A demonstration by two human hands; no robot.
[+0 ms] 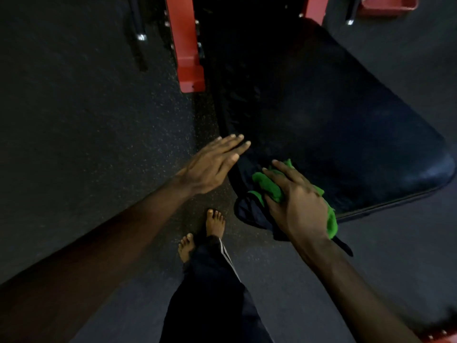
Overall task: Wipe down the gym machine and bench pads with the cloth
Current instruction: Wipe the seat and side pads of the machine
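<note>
1. My right hand grips the green cloth, bunched on the bench pad corner, lower centre of frame.
2. My left hand is flat, fingers straight, holding nothing, at the pad's left edge.
3. I'd press evenly, sweeping overlapping strokes toward the upper right.

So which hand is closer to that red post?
Left. The left hand is stretched flat by the pad's left edge, below the red post; the right hand holds the cloth on the pad, farther right.
</note>
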